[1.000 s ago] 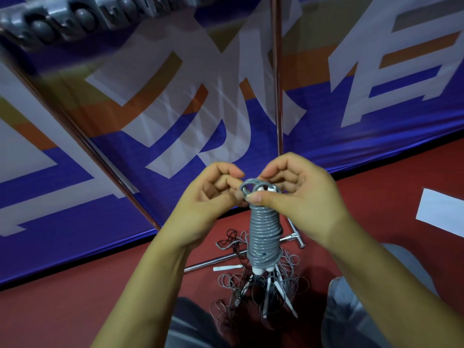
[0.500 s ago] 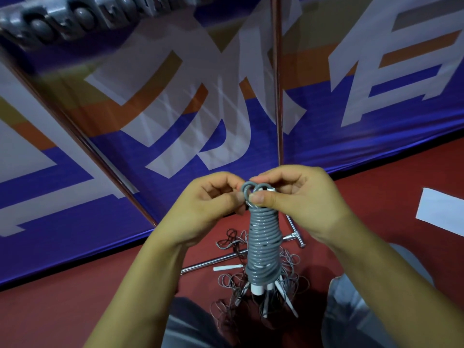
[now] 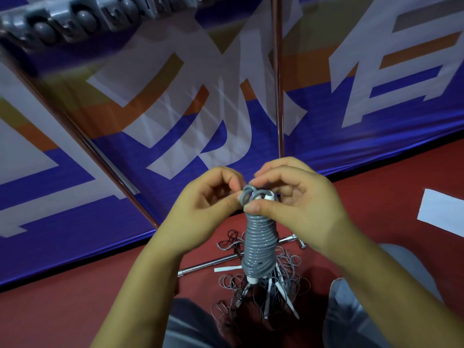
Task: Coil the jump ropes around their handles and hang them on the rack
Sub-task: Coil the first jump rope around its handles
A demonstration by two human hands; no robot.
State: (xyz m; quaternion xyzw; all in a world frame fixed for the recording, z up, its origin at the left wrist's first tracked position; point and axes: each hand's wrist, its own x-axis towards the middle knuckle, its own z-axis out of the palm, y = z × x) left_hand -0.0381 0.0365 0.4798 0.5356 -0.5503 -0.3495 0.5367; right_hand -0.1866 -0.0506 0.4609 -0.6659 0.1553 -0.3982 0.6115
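The right hand [image 3: 298,204] pinched the top of the coiled jump rope [image 3: 259,247], thumb pressed on its upper turns, while the left hand [image 3: 213,204] pinched the end loop [image 3: 247,192] there. The rope hung upright, wound tight round its white handles [image 3: 252,280]: coiling looked nearly done, hanging remained. Below, loose ropes [image 3: 263,292] on the red floor [image 3: 75,310] lay uncoiled beside the rack's pole [image 3: 279,96].

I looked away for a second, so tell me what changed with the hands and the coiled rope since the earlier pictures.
Little changed. Both hands and the coiled jump rope sank slightly in view. The right hand keeps its thumb pinch at the coil's top; the left hand keeps working the end loop there. Nothing was let go. The loose ropes on the floor and the rack poles stayed put.
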